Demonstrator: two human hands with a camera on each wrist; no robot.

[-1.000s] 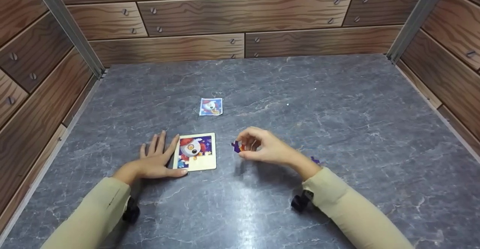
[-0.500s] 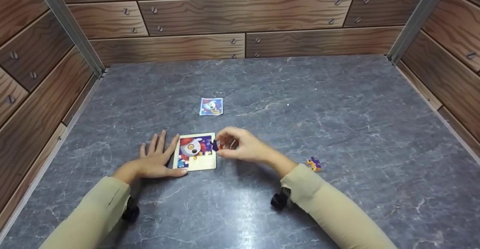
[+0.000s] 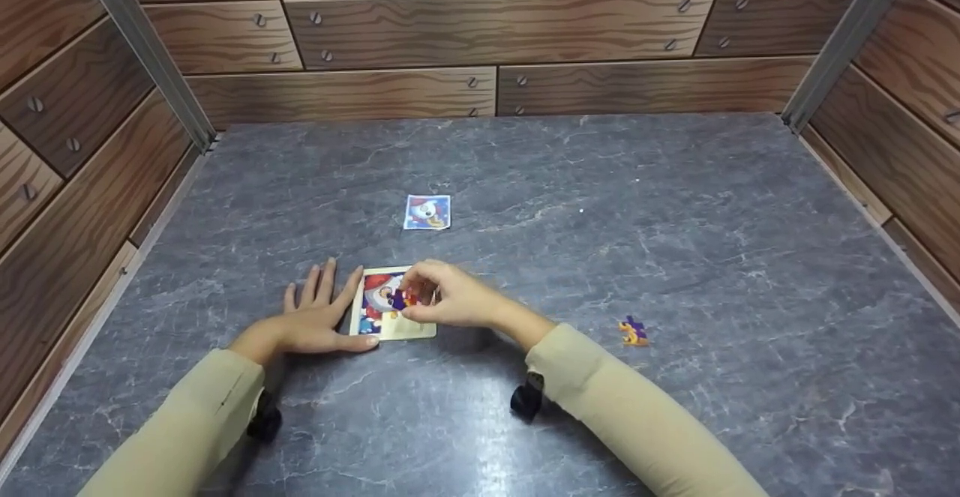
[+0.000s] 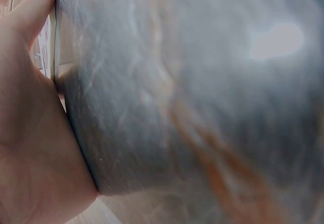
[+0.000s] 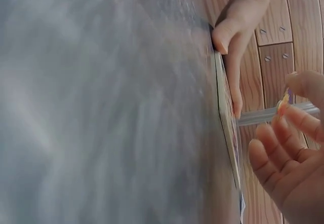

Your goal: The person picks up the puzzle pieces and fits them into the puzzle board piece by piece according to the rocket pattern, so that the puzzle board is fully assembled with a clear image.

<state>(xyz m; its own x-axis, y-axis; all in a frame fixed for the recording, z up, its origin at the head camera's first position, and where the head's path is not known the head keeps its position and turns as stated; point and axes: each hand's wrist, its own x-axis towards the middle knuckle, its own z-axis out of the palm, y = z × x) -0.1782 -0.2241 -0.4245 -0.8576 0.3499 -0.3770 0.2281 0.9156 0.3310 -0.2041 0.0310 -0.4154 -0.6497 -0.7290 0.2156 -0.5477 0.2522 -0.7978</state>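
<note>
A jigsaw puzzle board [image 3: 409, 327] with a pale frame lies on the table, its picture of a red and white rocket partly filled in and its lower right bare. My left hand [image 3: 319, 321] rests spread beside it, thumb at the near edge and index finger along the left edge. Above the board, my right hand [image 3: 454, 298] pinches a purple and orange puzzle piece [image 3: 400, 300] between thumb and fingers. In the right wrist view that piece [image 5: 284, 100] is held up off the board. The right hand hides the board's upper right part.
Another purple and orange puzzle piece [image 3: 634, 330] lies on the table at the right. Behind the board is a small picture card [image 3: 427, 212] with the same rocket. Wood-patterned walls [image 3: 390, 32] close in the grey marbled table [image 3: 712, 257] at the back and sides.
My right hand has moved left with the puzzle piece, from beside the board to over it. The loose piece at the right has come out from behind the forearm. My left hand has stayed put.
</note>
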